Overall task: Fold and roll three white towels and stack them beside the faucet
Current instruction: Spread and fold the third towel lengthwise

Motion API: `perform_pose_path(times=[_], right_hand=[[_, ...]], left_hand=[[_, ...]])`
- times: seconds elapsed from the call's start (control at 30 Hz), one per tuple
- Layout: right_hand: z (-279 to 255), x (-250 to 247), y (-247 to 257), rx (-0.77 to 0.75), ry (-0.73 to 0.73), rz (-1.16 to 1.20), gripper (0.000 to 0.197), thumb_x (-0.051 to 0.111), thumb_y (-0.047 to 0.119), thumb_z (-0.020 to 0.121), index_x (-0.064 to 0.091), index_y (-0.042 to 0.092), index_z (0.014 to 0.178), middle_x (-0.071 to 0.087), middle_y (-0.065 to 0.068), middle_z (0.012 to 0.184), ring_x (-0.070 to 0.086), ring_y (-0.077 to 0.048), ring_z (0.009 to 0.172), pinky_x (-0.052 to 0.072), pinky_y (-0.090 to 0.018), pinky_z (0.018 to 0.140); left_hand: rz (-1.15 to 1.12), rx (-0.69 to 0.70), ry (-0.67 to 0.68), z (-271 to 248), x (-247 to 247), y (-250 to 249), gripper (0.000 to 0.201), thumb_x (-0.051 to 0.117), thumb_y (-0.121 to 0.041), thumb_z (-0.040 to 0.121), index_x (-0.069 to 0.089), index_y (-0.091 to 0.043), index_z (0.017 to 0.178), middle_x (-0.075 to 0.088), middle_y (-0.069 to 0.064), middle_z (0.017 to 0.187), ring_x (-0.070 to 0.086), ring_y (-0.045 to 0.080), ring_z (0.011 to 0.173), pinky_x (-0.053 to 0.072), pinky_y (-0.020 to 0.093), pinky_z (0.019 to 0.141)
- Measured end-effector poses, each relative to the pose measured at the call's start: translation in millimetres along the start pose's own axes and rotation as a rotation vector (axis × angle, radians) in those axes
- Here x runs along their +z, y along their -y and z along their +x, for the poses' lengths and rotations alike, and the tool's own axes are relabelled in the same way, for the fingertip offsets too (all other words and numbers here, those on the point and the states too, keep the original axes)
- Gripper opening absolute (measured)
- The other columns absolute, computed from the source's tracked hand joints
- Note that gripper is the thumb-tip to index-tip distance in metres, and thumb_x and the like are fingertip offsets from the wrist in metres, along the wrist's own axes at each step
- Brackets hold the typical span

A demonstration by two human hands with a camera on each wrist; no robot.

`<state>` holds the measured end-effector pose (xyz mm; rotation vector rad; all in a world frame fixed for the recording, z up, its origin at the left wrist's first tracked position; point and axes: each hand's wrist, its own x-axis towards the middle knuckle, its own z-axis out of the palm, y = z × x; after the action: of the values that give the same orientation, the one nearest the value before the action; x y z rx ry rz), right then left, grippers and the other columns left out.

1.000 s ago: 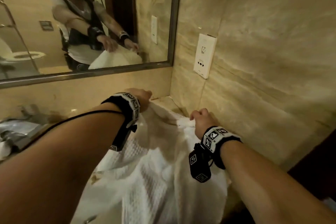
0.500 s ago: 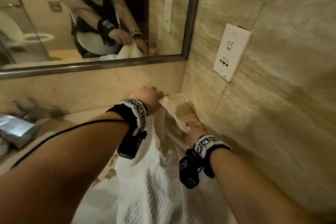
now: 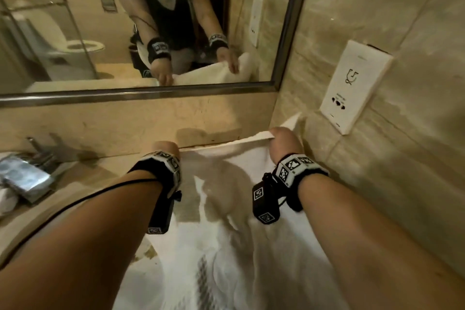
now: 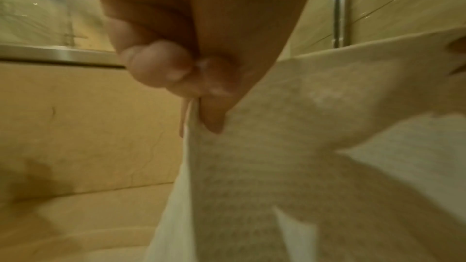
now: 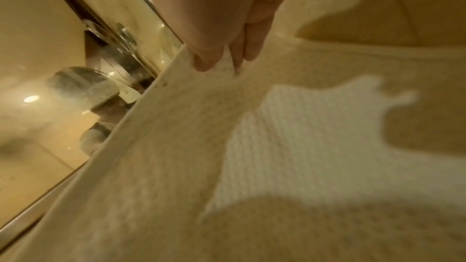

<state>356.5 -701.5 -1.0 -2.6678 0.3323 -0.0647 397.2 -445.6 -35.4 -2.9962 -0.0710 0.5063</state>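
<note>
White towel [image 3: 226,246] spread on the counter [image 3: 83,184]; left hand [image 3: 167,150] and right hand [image 3: 285,143] each grip its far edge.

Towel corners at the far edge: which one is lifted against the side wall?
The corner gripped by the right hand. It pokes up beside the wall plate, while the left hand grips the towel low by the backsplash.

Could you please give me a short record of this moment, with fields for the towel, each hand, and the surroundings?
towel: white towel spread on the counter, far edge near the backsplash
left hand: left hand pinches the towel's far left corner
right hand: right hand grips the far right edge, close to the side wall
behind: mirror reflecting the person and the towel
wall: white outlet plate on the right wall
progress: no rolled towels in view
</note>
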Motion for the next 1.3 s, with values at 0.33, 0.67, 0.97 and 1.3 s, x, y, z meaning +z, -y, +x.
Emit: perform_pose_path(times=[0.33,0.67,0.97,1.3], right_hand=[[84,29,-9,0.019,-0.028,-0.113,0.050,0.041,0.021,0.097,0.034,0.007,0.144,0.027,-0.018,0.151,0.029,-0.030,0.139,0.024,-0.037,0.116],[64,113,-48,0.050,0.437,-0.276,0.060,0.047,0.026,0.097,0.020,0.021,0.150,-0.005,-0.006,0.159,0.005,-0.021,0.147,0.018,-0.028,0.115],[54,97,-62,0.083,0.368,-0.425,0.034,0.039,0.024,0.098,0.048,0.015,0.130,0.042,-0.010,0.137,0.042,-0.026,0.128,0.038,-0.033,0.101],[81,155,21,-0.008,0.417,-0.289,0.038,0.047,0.024,0.095,0.049,0.005,0.127,0.052,-0.016,0.131,0.053,-0.033,0.117,0.045,-0.036,0.092]], left_hand=[[-0.367,-0.064,-0.178,66,-17,5,0.034,0.040,-0.008,0.096,0.047,-0.001,0.129,0.047,0.024,0.128,0.051,0.039,0.115,0.041,0.044,0.103],[-0.182,0.065,0.064,76,60,-25,0.034,0.046,-0.017,0.094,0.052,-0.012,0.127,0.041,0.012,0.131,0.049,0.033,0.119,0.042,0.041,0.104],[-0.335,-0.400,0.057,53,65,28,0.049,0.058,-0.013,0.087,0.037,-0.006,0.130,0.032,0.019,0.136,0.043,0.040,0.124,0.042,0.046,0.103],[-0.334,-0.301,0.090,93,75,53,0.039,0.045,-0.008,0.093,0.039,-0.005,0.132,0.037,0.020,0.136,0.046,0.041,0.123,0.040,0.045,0.102]])
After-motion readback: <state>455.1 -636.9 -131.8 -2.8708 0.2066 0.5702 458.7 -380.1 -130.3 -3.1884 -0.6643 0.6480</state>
